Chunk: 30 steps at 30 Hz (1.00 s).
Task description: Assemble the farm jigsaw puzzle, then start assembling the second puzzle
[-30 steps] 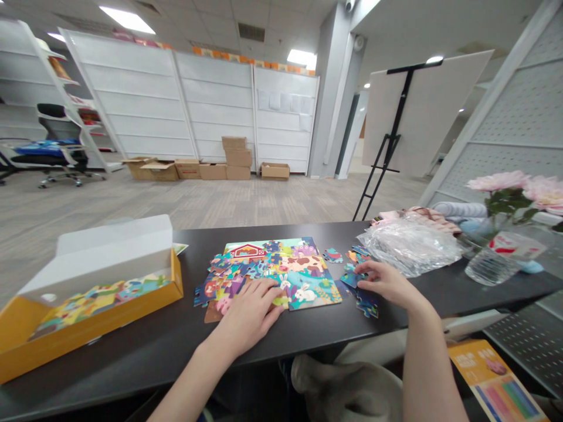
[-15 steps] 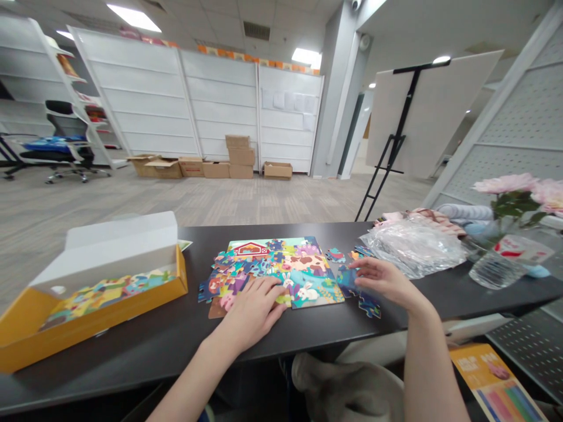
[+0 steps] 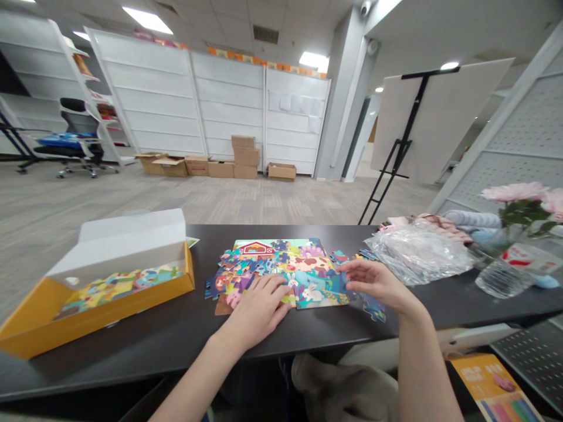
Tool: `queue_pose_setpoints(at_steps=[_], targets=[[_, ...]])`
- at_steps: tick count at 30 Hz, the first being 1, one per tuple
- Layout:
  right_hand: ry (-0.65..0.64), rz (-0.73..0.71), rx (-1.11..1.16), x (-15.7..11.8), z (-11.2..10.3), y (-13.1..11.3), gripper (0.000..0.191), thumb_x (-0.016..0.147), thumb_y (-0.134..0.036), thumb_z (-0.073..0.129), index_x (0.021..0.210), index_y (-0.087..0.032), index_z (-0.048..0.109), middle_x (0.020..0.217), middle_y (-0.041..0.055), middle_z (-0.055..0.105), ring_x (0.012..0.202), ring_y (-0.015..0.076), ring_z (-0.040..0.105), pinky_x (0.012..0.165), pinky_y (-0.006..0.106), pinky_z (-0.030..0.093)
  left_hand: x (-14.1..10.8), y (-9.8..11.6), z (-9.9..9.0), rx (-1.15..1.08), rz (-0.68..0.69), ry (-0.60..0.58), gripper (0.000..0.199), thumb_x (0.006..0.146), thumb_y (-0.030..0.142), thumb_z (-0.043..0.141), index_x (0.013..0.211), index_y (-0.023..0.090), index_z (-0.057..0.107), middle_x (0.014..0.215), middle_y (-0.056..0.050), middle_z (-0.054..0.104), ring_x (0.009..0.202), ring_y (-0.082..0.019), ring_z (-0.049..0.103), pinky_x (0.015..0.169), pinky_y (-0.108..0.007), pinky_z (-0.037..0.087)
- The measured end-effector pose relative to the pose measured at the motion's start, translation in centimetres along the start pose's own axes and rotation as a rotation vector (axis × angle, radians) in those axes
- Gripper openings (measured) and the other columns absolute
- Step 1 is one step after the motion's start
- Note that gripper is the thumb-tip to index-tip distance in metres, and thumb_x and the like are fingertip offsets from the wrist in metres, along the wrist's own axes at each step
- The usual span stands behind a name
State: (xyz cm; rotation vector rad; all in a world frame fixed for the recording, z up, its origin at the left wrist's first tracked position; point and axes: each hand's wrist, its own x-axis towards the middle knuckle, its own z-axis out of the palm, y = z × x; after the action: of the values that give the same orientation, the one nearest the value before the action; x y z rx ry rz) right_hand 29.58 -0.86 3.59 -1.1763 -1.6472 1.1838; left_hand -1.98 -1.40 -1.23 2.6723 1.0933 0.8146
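Note:
A colourful jigsaw puzzle [image 3: 309, 279] with rabbits, a cow and a red barn lies on the dark table, with loose pieces heaped over its left part. My left hand [image 3: 263, 302] rests flat across the lower middle of the puzzle, fingers stretched out, hiding what is beneath. At the puzzle's right edge, my right hand [image 3: 373, 283] pinches a dark blue puzzle piece [image 3: 342, 282] between thumb and fingers. Several loose puzzle pieces [image 3: 373, 308] lie beneath and beside that hand, partly covered by it.
An open yellow box [image 3: 127, 302] holding puzzle pieces stands on the left. On the right lie crumpled clear plastic [image 3: 422, 252] and a glass vase [image 3: 499, 275] with pink flowers. A yellow pack [image 3: 492, 381] sits below the table edge.
My right hand has moved left with the blue puzzle piece, up to the puzzle's right edge. My left hand stays on the puzzle. The view has shifted slightly.

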Motion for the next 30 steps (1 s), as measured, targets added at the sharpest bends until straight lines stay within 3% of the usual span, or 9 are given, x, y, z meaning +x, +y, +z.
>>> queue_pose_setpoints(at_steps=[2,5,8,11,19,25,28,30], targets=[[-0.031,-0.004,0.011,0.6,1.1,-0.3,0.042,0.066,-0.036,0.088,0.101,-0.018,0.073,0.094,0.0064,0.070,0.081,0.0170,0.065,0.074,0.031,0.055,0.2,0.4,-0.3,-0.090,-0.024,0.044,0.018,0.099,0.031,0.052,0.110,0.023,0.064,0.117,-0.008,0.067,0.114,-0.026,0.059,0.098,-0.044,0.048],[-0.088,-0.021,0.027,1.6,3.1,-0.9,0.042,0.066,-0.034,0.088,0.101,-0.018,0.073,0.096,0.0062,0.071,0.081,0.0164,0.066,0.076,0.031,0.056,0.9,1.2,-0.8,-0.334,-0.189,0.121,0.023,0.098,0.037,0.054,0.114,0.023,0.062,0.110,-0.007,0.069,0.102,-0.022,0.065,0.090,-0.038,0.052],[-0.135,-0.032,0.045,2.5,5.0,-1.6,0.041,0.066,-0.034,0.088,0.101,-0.019,0.072,0.098,0.0056,0.070,0.082,0.0163,0.066,0.077,0.031,0.057,1.5,1.6,-1.1,-0.667,-0.362,0.075,0.037,0.093,0.039,0.060,0.125,0.022,0.056,0.101,-0.005,0.070,0.084,-0.019,0.069,0.075,-0.032,0.056],[-0.168,-0.036,0.042,3.3,6.4,-1.9,0.042,0.065,-0.035,0.089,0.099,-0.019,0.070,0.104,0.0063,0.069,0.082,0.0165,0.066,0.077,0.032,0.057,1.8,1.2,-1.0,-0.869,-0.425,0.056,0.043,0.087,0.032,0.063,0.126,0.020,0.054,0.088,-0.002,0.068,0.076,-0.016,0.068,0.068,-0.028,0.055],[-0.212,0.011,0.077,4.6,8.1,-1.2,0.050,0.061,-0.033,0.091,0.102,-0.019,0.067,0.084,0.0001,0.066,0.077,0.0141,0.066,0.076,0.030,0.056,1.1,-0.6,-1.7,-0.928,-0.499,0.139,0.034,0.080,0.029,0.067,0.111,0.017,0.058,0.080,-0.001,0.065,0.073,-0.015,0.067,0.067,-0.027,0.054],[-0.347,0.069,0.012,4.8,9.1,-1.3,0.051,0.067,-0.039,0.087,0.106,-0.017,0.062,0.072,-0.0026,0.068,0.066,0.0127,0.064,0.066,0.026,0.051,0.8,-1.0,-2.3,-1.061,-0.582,0.184,0.042,0.077,0.043,0.074,0.106,0.017,0.058,0.079,0.000,0.063,0.064,-0.014,0.064,0.049,-0.020,0.046],[-0.415,0.072,-0.020,4.9,9.5,-1.7,0.047,0.068,-0.041,0.087,0.101,-0.017,0.063,0.075,-0.0005,0.070,0.069,0.0145,0.066,0.065,0.026,0.050,0.9,-1.2,-2.6,-1.057,-0.596,0.230,0.043,0.075,0.045,0.076,0.105,0.017,0.059,0.078,0.000,0.064,0.060,-0.013,0.063,0.048,-0.021,0.047],[-0.368,0.040,0.010,5.1,9.8,-1.9,0.045,0.070,-0.044,0.085,0.100,-0.017,0.065,0.081,0.0013,0.071,0.075,0.0161,0.068,0.069,0.028,0.052,0.8,-1.4,-2.7,-1.042,-0.580,0.237,0.043,0.075,0.044,0.077,0.103,0.018,0.060,0.076,-0.001,0.065,0.060,-0.013,0.063,0.050,-0.022,0.049]])
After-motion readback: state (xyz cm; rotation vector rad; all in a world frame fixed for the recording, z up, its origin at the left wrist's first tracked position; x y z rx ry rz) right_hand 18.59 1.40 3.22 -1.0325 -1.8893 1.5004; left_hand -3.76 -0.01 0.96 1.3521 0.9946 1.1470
